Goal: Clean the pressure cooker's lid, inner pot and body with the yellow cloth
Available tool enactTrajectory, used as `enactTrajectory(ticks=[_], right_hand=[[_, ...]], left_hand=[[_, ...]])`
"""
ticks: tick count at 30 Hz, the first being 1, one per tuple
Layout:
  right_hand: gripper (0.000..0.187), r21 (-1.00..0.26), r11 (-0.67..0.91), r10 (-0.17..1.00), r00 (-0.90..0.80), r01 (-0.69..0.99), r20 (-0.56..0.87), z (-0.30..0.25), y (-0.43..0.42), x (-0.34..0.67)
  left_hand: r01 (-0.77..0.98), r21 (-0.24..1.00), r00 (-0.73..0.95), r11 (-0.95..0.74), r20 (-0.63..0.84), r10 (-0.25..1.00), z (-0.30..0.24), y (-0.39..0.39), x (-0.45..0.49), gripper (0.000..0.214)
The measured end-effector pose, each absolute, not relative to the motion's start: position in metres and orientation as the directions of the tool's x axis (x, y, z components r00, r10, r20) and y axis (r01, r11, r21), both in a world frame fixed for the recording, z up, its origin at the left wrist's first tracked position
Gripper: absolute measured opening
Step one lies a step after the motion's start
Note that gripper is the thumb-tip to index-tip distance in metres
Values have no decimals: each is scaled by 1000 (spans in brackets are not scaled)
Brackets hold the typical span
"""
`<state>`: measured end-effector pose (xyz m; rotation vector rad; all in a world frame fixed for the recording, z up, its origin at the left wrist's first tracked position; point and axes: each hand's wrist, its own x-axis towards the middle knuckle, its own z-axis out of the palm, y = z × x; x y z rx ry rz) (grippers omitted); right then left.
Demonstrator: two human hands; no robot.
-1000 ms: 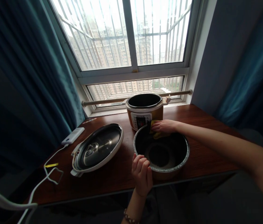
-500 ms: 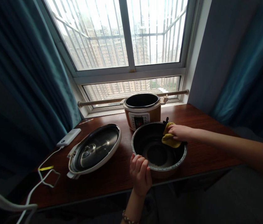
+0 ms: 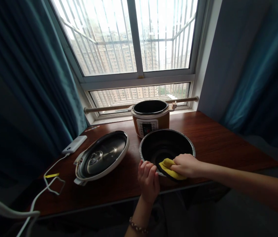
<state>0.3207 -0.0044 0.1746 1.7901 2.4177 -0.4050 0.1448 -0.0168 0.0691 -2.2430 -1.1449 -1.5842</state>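
A dark inner pot (image 3: 167, 140) with a pale rim stands near the table's front edge. My left hand (image 3: 148, 179) is closed over the rim at its front left. In my right hand (image 3: 187, 164) is a bunched yellow cloth (image 3: 170, 168) with a dark edge, pressed over the pot's front rim. The hand and cloth hide part of that rim. Just behind the pot sits the electric pressure cooker body (image 3: 151, 120), open at the top, with a control panel on its front. To the left lies its lid (image 3: 104, 154), dark inner side up and tilted.
A white power bank (image 3: 74, 144) lies at the table's left with a white cable (image 3: 43, 189) running from it to the front, a yellow tag on it. Blue curtains (image 3: 30, 65) hang at both sides. A rail (image 3: 114, 107) crosses the window at the back.
My right hand has brought the yellow cloth from the pot's back right rim round to its front rim. My left hand keeps its hold at the front left. The view has shifted slightly.
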Motion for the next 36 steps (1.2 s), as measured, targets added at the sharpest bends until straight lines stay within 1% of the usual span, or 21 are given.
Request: enactTrajectory(ticks=[3, 6, 8, 10, 11, 12, 13, 15, 17, 18, 19, 20, 21, 22, 23, 25, 27, 29, 31, 34, 36], right_hand=[[33, -364, 179, 937, -271, 914, -220, 176, -10, 303], [28, -595, 185, 939, -319, 782, -126, 176, -15, 294], [24, -678, 217, 942, -333, 702, -44, 174, -20, 291], [19, -719, 249, 942, -334, 649, 25, 173, -26, 286], [18, -740, 261, 941, -333, 620, 53, 173, -29, 283], [19, -765, 276, 937, -341, 582, 78, 172, -31, 280], [23, -797, 295, 927, -362, 527, 104, 172, -33, 277], [32, -878, 320, 892, -426, 356, 153, 171, -33, 274], [31, -937, 301, 862, -471, 177, 188, 168, -30, 280], [29, -947, 292, 869, -450, 134, 204, 166, -28, 286], [28, -942, 302, 895, -384, 146, 228, 163, -27, 293], [28, -918, 332, 923, -277, 217, 268, 159, -26, 301], [28, -870, 364, 931, -149, 334, 333, 153, -26, 309], [27, -798, 383, 910, -39, 465, 413, 147, -27, 317], [26, -715, 387, 872, 20, 582, 489, 140, -29, 324], [26, -566, 399, 819, -3, 722, 574, 127, -34, 333], [32, -489, 450, 792, -82, 747, 605, 116, -39, 337], [36, -473, 521, 749, -116, 711, 652, 110, -42, 339], [35, -468, 584, 700, -120, 663, 704, 106, -43, 341], [31, -449, 622, 656, -113, 641, 747, 102, -41, 343], [30, -448, 623, 647, -100, 641, 756, 100, -41, 343]], left_hand=[[628, 348, 117, -696, 841, 527, 66, -17, 144, 15], [480, 539, -23, -692, 796, 605, 72, -21, 141, 22], [301, 659, -159, -689, 747, 645, 85, -28, 138, 27], [207, 683, -279, -701, 728, 627, 106, -38, 137, 30], [226, 671, -306, -706, 737, 602, 117, -43, 138, 29], [276, 651, -294, -707, 757, 583, 128, -49, 140, 28], [338, 622, -236, -706, 782, 577, 137, -53, 144, 27], [448, 540, -29, -713, 806, 592, 148, -59, 155, 30], [529, 466, 150, -709, 772, 618, 149, -58, 168, 35], [580, 439, 192, -686, 745, 639, 145, -55, 173, 37], [638, 412, 212, -651, 719, 662, 140, -52, 177, 38], [694, 380, 221, -612, 696, 684, 134, -48, 180, 38], [743, 343, 231, -575, 675, 701, 128, -45, 181, 36], [781, 302, 245, -547, 658, 712, 123, -43, 181, 30], [807, 261, 262, -530, 646, 717, 119, -41, 180, 26], [831, 194, 297, -521, 638, 711, 115, -38, 176, 28], [830, 132, 340, -541, 650, 680, 115, -36, 172, 33], [808, 76, 400, -584, 658, 638, 117, -33, 169, 32], [776, 36, 460, -629, 649, 605, 118, -29, 165, 31], [719, 9, 539, -694, 623, 567, 117, -22, 158, 30], [684, 19, 576, -730, 601, 555, 117, -15, 148, 31]])
